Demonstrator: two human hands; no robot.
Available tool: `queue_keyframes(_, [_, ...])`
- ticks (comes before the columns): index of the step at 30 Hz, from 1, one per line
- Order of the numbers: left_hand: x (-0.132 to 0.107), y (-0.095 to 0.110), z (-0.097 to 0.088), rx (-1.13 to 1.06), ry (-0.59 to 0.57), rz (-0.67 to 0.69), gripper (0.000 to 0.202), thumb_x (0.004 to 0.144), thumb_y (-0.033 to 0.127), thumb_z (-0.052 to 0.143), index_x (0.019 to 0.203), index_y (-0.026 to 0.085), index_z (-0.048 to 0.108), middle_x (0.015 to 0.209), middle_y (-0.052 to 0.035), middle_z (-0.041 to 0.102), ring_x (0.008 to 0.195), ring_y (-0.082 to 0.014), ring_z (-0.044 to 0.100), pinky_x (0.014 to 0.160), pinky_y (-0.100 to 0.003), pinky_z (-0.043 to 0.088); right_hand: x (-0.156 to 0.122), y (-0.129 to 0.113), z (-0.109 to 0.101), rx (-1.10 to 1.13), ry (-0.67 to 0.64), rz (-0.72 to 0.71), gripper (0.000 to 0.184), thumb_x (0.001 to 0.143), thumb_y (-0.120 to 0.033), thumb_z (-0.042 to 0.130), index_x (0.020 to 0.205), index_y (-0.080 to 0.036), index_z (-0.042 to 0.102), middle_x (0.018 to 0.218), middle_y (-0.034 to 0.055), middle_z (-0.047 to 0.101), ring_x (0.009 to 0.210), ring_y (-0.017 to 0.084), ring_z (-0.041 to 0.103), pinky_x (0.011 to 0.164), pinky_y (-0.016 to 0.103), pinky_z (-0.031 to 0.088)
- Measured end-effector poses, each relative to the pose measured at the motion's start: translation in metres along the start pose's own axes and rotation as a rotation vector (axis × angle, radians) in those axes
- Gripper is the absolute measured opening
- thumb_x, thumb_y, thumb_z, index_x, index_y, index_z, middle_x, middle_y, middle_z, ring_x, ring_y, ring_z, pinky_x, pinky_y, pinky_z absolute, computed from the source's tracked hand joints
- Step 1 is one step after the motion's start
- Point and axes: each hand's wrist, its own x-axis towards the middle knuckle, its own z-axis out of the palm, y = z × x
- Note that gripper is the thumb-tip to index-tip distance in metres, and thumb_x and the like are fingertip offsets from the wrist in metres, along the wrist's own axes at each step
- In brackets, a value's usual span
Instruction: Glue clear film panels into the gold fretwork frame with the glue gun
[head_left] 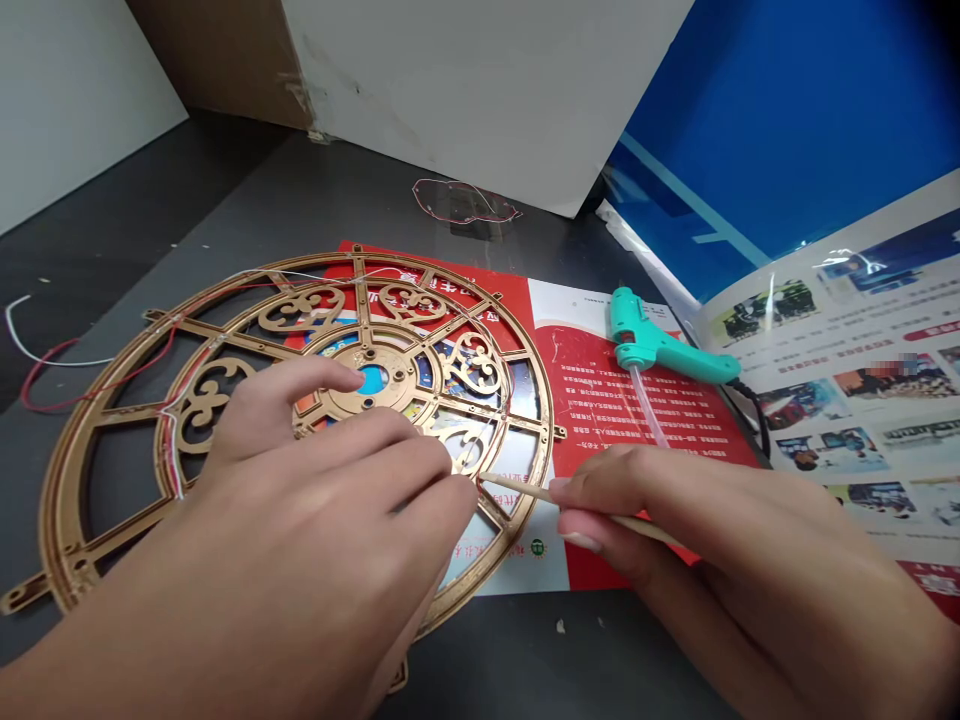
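Wheel: We had the gold openwork wheel [397, 388] flat on the surface [510, 660], its right part over the red leaflet [592, 420], its left part beyond the leaflet's left edge.
Left hand: Our left hand [315, 510] lay across the wheel, one finger reaching to the hub; the undersides of the others were hidden, so we could not tell whether that grip pinched anything.
Right hand: Our right hand [720, 540] had a narrow grip, thumb and finger closed on a thin wooden stick [525, 488], its tip at the inner ring.
Stick tip: We judged that too hard a push could have snapped it or pried a wire from its place.
Loose wire ends: The white wire [64, 364] stuck out past the wheel's left rim; a snag there could have tugged strands free.
Glue gun: The teal glue gun [664, 350] lay across the leaflet's right edge, near our right hand; if hot, it could have burned us at a careless brush. A pink glue stick [648, 405] jutted from it.
Grooves: The rings' channels held red and white wires [174, 450].
Wire loop: A thin wire loop [450, 220] lay toward the surface's far edge.
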Motion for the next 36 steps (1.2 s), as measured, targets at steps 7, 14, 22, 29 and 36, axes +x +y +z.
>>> queue_keyframes(7, [-0.011,0.0,-0.002,0.031,-0.014,-0.011,0.008,0.111,0.043,0.074,0.117,0.041,0.078,0.112,0.0094,0.093,0.098,-0.027,0.079,0.131,-0.063,0.045,0.003,-0.007,-0.003,-0.002,-0.04,0.07,0.029,0.132,-0.036,0.073,0.103,-0.034,0.071,0.094,-0.0038,0.089,0.073,0.018,0.081,0.07,0.022,0.071])
queue_keyframes(14, [-0.011,-0.001,-0.001,0.029,-0.009,-0.03,0.012,0.106,0.038,0.076,0.117,0.042,0.078,0.114,0.0091,0.094,0.103,-0.0263,0.082,0.131,-0.062,0.046,0.005,0.001,-0.005,0.102,-0.092,0.014,0.014,0.132,-0.03,0.075,0.119,-0.035,0.076,0.102,-0.0046,0.09,0.079,0.016,0.083,0.078,0.019,0.071])
queue_keyframes(22, [-0.009,-0.001,-0.004,0.009,-0.003,-0.035,0.007,0.11,0.04,0.075,0.111,0.042,0.082,0.109,0.0085,0.093,0.098,-0.029,0.082,0.136,-0.068,0.046,0.007,0.001,-0.002,0.135,-0.069,0.019,0.02,0.13,-0.025,0.074,0.112,-0.032,0.078,0.104,-0.0009,0.095,0.082,0.018,0.088,0.07,0.021,0.069])
queue_keyframes(29, [-0.033,-0.005,0.013,0.146,-0.122,0.075,0.015,0.099,0.05,0.089,0.11,0.04,0.09,0.119,-0.0035,0.091,0.146,-0.0358,0.083,0.139,-0.056,0.063,0.028,-0.008,0.012,0.417,0.163,0.006,0.018,0.115,-0.015,0.092,0.103,-0.027,0.088,0.097,-0.0015,0.098,0.079,0.017,0.092,0.073,0.023,0.074])
queue_keyframes(36, [-0.033,-0.008,0.011,0.165,-0.126,0.097,0.014,0.098,0.051,0.09,0.108,0.041,0.088,0.117,-0.0037,0.09,0.144,-0.0357,0.084,0.136,-0.057,0.064,0.032,-0.002,0.023,0.402,0.218,-0.001,0.026,0.124,-0.017,0.079,0.1,-0.025,0.078,0.093,-0.0001,0.091,0.08,0.016,0.088,0.076,0.024,0.072])
